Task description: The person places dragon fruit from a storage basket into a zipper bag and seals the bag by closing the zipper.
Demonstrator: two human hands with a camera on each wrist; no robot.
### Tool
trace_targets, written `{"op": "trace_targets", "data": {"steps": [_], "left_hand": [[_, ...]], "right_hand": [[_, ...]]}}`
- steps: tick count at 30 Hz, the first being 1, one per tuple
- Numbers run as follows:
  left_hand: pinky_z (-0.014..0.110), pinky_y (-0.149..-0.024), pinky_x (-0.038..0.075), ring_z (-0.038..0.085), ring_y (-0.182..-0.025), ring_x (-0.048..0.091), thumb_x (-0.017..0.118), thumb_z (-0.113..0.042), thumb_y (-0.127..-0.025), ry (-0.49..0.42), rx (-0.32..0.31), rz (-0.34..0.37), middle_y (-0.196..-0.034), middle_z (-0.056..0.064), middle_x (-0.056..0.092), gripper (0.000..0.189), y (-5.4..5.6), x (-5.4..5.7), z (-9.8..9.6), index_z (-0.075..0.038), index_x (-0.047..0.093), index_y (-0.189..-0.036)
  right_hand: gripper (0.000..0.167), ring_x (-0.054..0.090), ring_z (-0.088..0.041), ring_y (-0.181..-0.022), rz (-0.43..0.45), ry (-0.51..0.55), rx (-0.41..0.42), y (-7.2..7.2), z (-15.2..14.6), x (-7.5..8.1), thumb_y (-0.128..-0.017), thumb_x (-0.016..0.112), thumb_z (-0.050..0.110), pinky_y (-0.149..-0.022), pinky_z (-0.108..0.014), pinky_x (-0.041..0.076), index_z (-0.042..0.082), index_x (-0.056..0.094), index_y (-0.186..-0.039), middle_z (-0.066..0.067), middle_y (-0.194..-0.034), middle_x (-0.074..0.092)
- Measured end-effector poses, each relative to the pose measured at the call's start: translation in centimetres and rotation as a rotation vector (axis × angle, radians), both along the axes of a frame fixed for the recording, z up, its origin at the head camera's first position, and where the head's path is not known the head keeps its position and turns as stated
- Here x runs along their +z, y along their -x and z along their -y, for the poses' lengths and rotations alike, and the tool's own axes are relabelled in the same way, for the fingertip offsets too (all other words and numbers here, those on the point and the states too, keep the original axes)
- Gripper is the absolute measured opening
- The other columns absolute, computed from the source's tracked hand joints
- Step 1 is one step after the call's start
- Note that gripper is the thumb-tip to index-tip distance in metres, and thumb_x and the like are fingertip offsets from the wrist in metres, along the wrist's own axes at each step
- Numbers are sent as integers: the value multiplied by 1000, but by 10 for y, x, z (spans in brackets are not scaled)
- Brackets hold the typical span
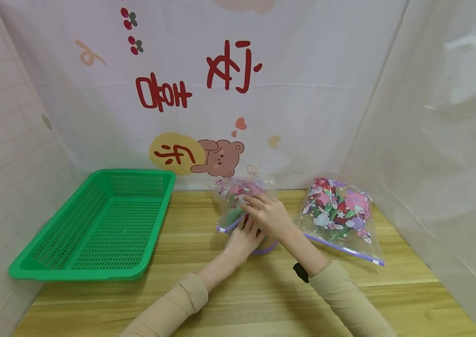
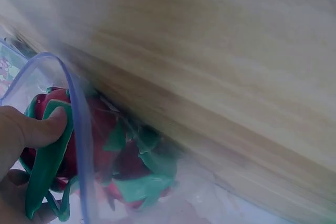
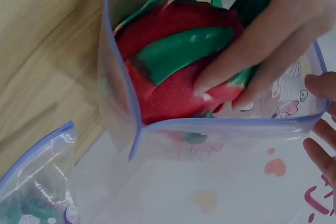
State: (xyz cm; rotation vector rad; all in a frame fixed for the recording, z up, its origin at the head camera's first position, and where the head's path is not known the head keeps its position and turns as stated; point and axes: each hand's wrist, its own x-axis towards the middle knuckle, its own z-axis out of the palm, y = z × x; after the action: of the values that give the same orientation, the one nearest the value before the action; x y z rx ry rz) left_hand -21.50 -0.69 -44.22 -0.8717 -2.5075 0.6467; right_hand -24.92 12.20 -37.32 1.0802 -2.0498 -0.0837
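My left hand (image 1: 243, 242) grips a red dragon fruit with green scales (image 3: 181, 61), its fingers (image 3: 252, 51) spread over the skin inside the mouth of a clear zip bag (image 1: 231, 213). In the left wrist view, the thumb (image 2: 50, 129) lies on a green scale, and another red and green fruit (image 2: 139, 163) shows through the plastic. Crossing above the left one, my right hand (image 1: 273, 217) pinches the bag's purple rim. Its fingers (image 3: 321, 148) straddle that edge in the right wrist view.
On the right stands a second printed zip bag (image 1: 341, 210) with red and green things inside. A green plastic basket (image 1: 149, 262) sits at the left of the wooden table (image 1: 246, 299). A printed cloth (image 1: 305, 93) hangs behind, with pale cloth along both sides.
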Motion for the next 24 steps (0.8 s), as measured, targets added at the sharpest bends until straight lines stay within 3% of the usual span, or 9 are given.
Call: {"op": "trace_targets", "data": {"steps": [5, 11, 20, 24], "left_hand": [[35, -112, 38, 22, -138, 36, 82, -42, -67, 18, 8, -42, -147, 2, 37, 91, 0, -3, -2, -25, 32, -142], [37, -112, 37, 21, -137, 35, 83, -40, -68, 3, 38, -15, -147, 1, 36, 90, 2, -2, -4, -28, 33, -142], [33, -113, 36, 21, -143, 30, 83, -35, -69, 36, 102, 53, -153, 5, 29, 98, 15, 3, -4, -23, 25, -146], [30, -108, 41, 20, -142, 32, 83, -34, -70, 25, 67, 58, -152, 7, 29, 96, 18, 1, 1, -26, 25, -145]], "right_hand": [[21, 68, -19, -97, 5, -84, -1, 1, 10, -3, -78, 72, 7, -84, -31, 56, 19, 77, -94, 2, -101, 74], [13, 71, -15, -83, 30, -9, 56, 1, 8, 0, -77, 73, 8, -68, -26, 58, 17, 77, -86, 4, -90, 75], [17, 72, -17, -74, -6, 106, 143, -4, 4, 7, -72, 77, 2, -57, -26, 57, 10, 75, -86, -1, -83, 75], [21, 72, -19, -77, 7, 129, 135, -3, 2, 4, -69, 79, 0, -61, -28, 58, 9, 75, -88, -3, -85, 75]]}}
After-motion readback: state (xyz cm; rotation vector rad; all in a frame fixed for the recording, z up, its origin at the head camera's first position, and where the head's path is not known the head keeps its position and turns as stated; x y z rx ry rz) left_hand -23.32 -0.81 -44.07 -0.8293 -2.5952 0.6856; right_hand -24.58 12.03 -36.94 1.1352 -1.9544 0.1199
